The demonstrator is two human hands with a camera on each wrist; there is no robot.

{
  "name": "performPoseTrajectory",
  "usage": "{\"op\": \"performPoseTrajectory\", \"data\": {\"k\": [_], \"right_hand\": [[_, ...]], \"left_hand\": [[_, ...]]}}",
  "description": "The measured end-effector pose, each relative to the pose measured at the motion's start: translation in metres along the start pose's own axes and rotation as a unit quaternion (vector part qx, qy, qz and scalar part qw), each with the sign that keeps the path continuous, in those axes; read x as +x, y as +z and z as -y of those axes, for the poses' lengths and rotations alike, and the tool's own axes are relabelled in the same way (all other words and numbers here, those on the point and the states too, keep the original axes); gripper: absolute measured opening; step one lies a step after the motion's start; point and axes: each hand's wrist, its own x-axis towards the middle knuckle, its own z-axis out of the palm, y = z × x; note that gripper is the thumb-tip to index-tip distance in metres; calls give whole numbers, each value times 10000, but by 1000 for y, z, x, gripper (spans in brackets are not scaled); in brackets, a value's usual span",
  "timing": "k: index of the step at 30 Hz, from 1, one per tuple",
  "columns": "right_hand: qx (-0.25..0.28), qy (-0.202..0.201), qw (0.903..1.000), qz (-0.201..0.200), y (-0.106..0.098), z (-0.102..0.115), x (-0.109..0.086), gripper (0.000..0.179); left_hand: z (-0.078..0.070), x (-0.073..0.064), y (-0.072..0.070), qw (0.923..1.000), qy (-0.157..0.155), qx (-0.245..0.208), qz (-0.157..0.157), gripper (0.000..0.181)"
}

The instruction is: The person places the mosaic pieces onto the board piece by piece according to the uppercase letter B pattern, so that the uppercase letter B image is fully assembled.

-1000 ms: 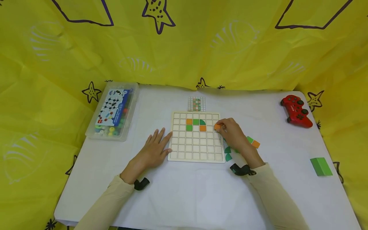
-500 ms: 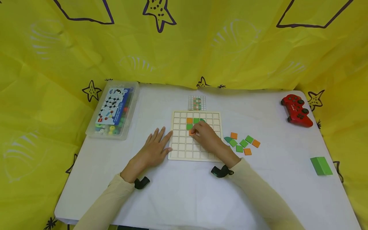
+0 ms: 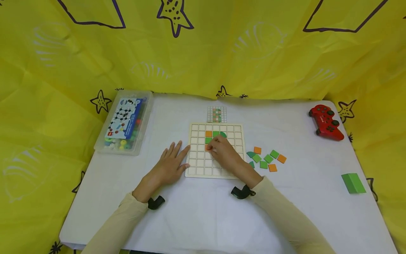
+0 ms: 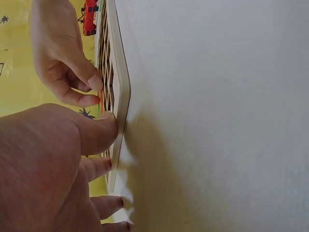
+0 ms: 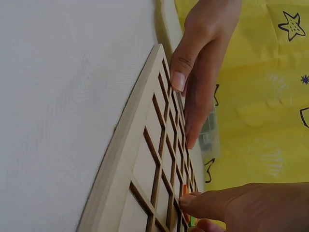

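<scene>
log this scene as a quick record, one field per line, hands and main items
board: pale wooden square grid board on a white-covered table
right hand: pinches an orange square tile at the board; whether it is seated is unclear
left hand: touches the board's left edge
beyond board: small printed grid card
right of board: loose green and orange tiles
far left: clear plastic box with a blue-and-white label
far right: red game controller, green block

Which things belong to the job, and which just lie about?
Likely in the job:
- gridded board
- orange square tile pinched by the right hand
- placed tiles
- loose tiles
- printed pattern card

Likely lying about:
- red game controller
- green block
- clear labelled plastic box
</scene>
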Motion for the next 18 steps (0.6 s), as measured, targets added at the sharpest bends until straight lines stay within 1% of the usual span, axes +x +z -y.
{"op": "performPoseTrajectory", "data": {"k": [3,7,9,14,18], "right_hand": [[170,224,9995,150,-8,-5,-5,18],[354,794,9960,214,-29,-18,-14,25],[353,1063,9935,194,-42,-27,-21,28],[127,1624,9863,263,-79,-57,-47,36],[-68,2015,9778,573,-108,-81,-71,40]], "left_hand": [[0,0,0,10000,-14,11,8,70],[0,1,0,10000,-36,12,18,70],[1,1,1,10000,-43,9,22,70],[0,0,1,10000,-44,-15,19,70],[-1,-1,-1,10000,-34,-50,3,69]]}}
